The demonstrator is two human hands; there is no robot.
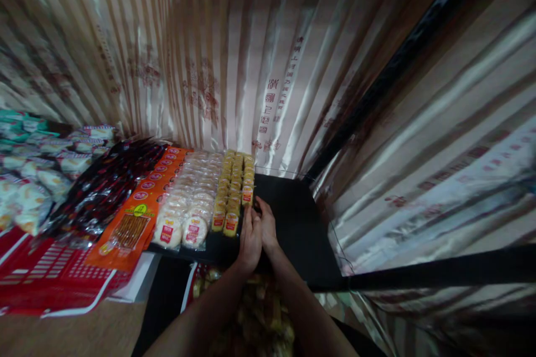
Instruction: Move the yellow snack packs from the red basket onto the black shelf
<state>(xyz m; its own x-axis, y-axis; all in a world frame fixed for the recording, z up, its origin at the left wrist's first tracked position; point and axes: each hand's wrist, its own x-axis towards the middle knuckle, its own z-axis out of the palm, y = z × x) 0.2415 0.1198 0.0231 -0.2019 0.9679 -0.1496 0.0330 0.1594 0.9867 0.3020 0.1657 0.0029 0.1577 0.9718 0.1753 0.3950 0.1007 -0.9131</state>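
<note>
A black tabletop point(299, 223) meets a pleated, printed curtain point(201, 89) at twelve o'clock. Gold-wrapped snack packs point(235, 185) stand in columns at eleven o'clock from the left hand point(250, 237) and right hand point(268, 226), held together at the right column's near end; whether they clamp anything, I cannot tell. At six o'clock, forearms point(211, 312) partly hide dim, blurred packets point(268, 312).

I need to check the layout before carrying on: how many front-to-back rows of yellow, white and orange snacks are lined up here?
Yellow packets: 3 rows
Round white crackers in clear wrap: 2 rows
Orange stick-snack bags: 1 row
Total: 6 rows
</note>
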